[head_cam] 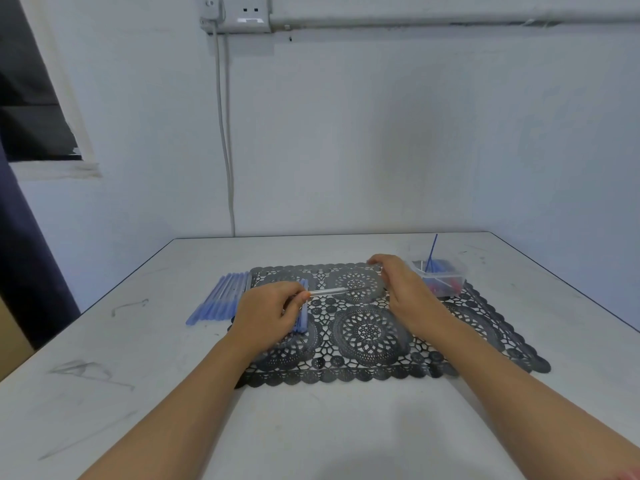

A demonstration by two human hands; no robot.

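My left hand (268,313) pinches one end of a clear pen barrel (332,291), which points right over a black lace placemat (450,348). Under that hand lie a few blue pens (304,317) on the mat. My right hand (403,289) hovers over the mat's far right part, fingers loosely curled and holding nothing that I can see. It is just left of a clear plastic tub (440,278) of pen parts, from which a thin blue refill (432,252) sticks up.
A row of several blue pens (221,299) lies on the white table (329,427) left of the mat. The table's far edge meets a white wall with a cable and socket (247,12). A dark window opening is at far left.
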